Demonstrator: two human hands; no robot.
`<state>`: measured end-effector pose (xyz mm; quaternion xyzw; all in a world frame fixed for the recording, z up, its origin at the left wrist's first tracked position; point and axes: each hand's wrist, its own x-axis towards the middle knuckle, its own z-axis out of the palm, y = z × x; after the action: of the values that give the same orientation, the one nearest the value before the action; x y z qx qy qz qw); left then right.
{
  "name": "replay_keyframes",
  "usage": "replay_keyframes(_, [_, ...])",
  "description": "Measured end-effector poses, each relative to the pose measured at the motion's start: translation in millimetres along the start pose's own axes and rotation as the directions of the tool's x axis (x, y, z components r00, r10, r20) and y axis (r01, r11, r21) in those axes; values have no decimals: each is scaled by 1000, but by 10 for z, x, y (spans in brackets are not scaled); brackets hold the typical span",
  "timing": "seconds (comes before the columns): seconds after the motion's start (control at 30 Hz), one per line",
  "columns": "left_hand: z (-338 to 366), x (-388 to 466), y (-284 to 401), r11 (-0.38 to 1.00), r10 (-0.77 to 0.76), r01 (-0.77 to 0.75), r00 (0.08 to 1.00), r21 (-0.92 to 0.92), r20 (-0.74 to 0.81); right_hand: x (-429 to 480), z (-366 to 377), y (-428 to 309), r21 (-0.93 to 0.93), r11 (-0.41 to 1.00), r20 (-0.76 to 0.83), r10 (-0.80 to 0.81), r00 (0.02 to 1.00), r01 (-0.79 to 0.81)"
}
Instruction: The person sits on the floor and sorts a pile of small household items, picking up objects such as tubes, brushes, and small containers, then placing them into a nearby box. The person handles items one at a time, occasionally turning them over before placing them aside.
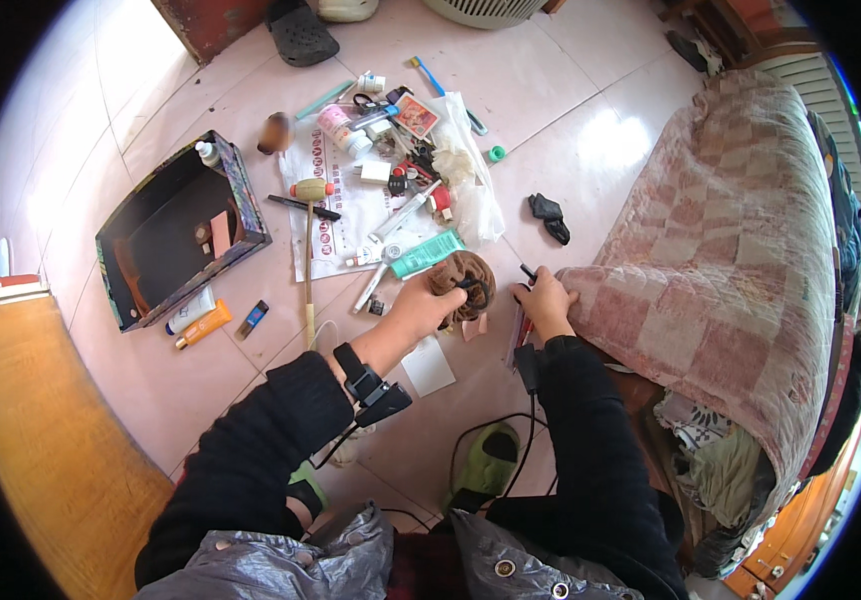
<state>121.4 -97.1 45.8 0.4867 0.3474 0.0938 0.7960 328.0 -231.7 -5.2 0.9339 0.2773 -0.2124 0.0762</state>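
My left hand (430,304) grips a brown fabric scrunchie (454,271), with a black band lying across it. To its right, my right hand (546,300) holds a slim black object (528,271), perhaps a pen; the fingers hide much of it. Just beneath the right hand, red and clear slender items (518,341) lie partly covered on the tiles. A green tube (428,253) lies just beyond the scrunchie. White paper (429,366) is on the floor below the left hand.
An open patterned box (167,225) stands at left, near an orange tube (203,324). Ahead, a white plastic bag (310,244) bears a pink-labelled bottle (340,127), a mallet-headed stick (312,189) and other clutter. A quilt-covered bed (700,247) borders the right; black cloth (548,217) lies nearby.
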Motion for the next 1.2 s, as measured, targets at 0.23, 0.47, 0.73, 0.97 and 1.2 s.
replay_keyframes(0.23, [92, 486, -101, 998, 18, -18, 1000, 67, 6, 152, 60, 87, 204, 978, -124, -21, 992, 47])
replay_keyframes(0.47, [288, 839, 61, 998, -30, 27, 998, -52, -52, 601, -70, 172, 332, 942, -63, -37, 997, 56])
replay_keyframes(0.73, [888, 1319, -206, 968, -13, 15, 1000, 250, -10, 1183, -113, 399, 910, 413, -24, -26, 999, 33])
replay_keyframes(0.97, [1175, 1581, -431, 839, -8, 19, 1000, 544, -22, 1517, -395, 511, 875, 480, -72, -4, 997, 65])
replay_keyframes(1.2, [1181, 1305, -540, 814, 116, -123, 992, 567, 48, 1371, -986, 349, 856, 497, -283, 216, 935, 144])
